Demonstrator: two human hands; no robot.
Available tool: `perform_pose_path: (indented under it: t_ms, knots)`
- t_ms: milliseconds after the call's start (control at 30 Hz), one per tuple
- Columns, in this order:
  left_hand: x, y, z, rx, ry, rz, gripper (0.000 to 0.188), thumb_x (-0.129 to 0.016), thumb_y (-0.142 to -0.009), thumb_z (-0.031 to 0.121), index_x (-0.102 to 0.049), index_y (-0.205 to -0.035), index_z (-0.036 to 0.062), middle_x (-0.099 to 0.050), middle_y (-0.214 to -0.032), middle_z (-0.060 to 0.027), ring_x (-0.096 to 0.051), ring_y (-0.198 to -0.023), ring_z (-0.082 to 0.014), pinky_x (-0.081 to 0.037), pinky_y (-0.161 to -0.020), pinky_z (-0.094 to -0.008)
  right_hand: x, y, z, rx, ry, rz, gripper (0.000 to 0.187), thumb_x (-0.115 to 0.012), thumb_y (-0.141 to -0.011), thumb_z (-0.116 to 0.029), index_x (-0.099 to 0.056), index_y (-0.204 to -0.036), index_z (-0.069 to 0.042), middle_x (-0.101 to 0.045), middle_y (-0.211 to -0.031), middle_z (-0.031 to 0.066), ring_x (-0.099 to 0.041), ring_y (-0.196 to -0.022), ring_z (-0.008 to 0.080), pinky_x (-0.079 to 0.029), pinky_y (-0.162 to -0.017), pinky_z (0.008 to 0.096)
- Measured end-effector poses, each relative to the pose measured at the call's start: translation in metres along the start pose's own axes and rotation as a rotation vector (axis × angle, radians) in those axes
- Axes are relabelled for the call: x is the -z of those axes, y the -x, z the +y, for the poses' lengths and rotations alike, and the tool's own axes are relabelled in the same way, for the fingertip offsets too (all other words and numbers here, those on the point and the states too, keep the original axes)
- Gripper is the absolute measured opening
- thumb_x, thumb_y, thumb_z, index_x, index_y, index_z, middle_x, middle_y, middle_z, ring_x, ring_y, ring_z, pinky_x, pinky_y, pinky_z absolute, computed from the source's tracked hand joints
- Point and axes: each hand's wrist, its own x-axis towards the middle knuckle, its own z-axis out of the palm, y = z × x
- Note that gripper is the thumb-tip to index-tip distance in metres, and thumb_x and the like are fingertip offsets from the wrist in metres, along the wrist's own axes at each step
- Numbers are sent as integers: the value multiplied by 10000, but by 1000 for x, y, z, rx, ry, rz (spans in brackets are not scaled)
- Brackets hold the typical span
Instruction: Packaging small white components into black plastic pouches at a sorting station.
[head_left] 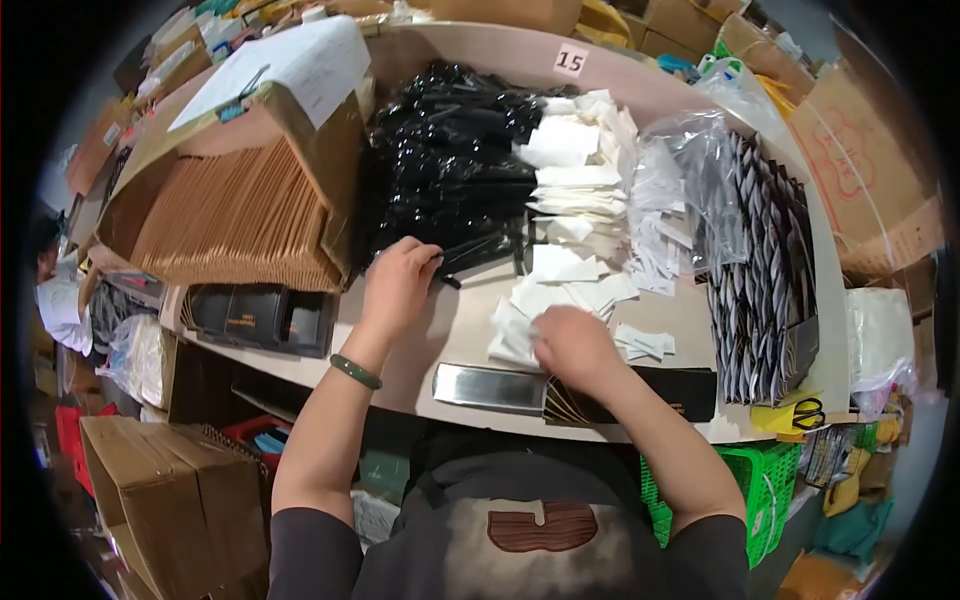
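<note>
My left hand [400, 285], with a green bangle at the wrist, is at the near edge of a heap of black, glossy plastic-wrapped pieces [450, 150]. Its fingertips are pinched together beside a few thin black pieces [478, 250]; whatever they hold is too small to make out. My right hand [575, 345] is closed over the near end of the loose white paper packets [560, 295], its fingers around a white packet [512, 335]. Just below lies a shiny silver tray-like box [490, 388], next to a black sleeve with gold lines [565, 405] partly under my right forearm.
A carton of upright brown cardboard pieces [235, 215] stands at left, above black boxes [262, 318]. Rows of folded black sleeves [765, 270] and clear plastic bags [700, 180] fill the right. Yellow-and-black scissors [805, 412] lie at the right edge, above a green basket [765, 490].
</note>
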Motion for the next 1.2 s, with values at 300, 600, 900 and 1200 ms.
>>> perform_pose_path:
  t_ms: [300, 600, 900, 1200]
  knots:
    - [4, 71, 26, 170, 250, 42, 190, -669, -904, 34, -688, -1093, 32, -669, -919, -120, -658, -802, -275, -524, -727, -328, 4, 26, -38, 108, -9, -205, 132, -687, -794, -135, -603, -841, -45, -609, -877, 124, -623, -868, 340, -516, -738, 447]
    - [-4, 122, 41, -114, 128, 150, 249, -673, -844, 6, -696, -1087, 53, -716, -1021, -120, -696, -878, -295, -562, -778, -377, 0, 39, -57, -57, -144, -3, 305, -764, -807, -203, -613, -1016, -42, -643, -958, 125, -627, -900, 350, -502, -780, 465]
    - [-4, 122, 45, -497, 160, -210, 322, -654, -791, 82, -679, -1111, 52, -691, -1115, -88, -677, -998, -272, -537, -882, -391, -29, 85, -28, 125, -182, 199, 408, -813, -756, -159, -615, -1091, -36, -608, -1299, 173, -570, -1226, 357, -439, -1042, 487]
    - [8, 121, 53, -469, 28, -78, 304, -644, -753, 31, -729, -1043, 63, -702, -982, -86, -689, -825, -270, -561, -730, -364, -28, 76, -17, 145, -298, 125, 481, -828, -749, -186, -601, -1138, -19, -516, -1409, 212, -488, -1315, 401, -385, -1099, 534]
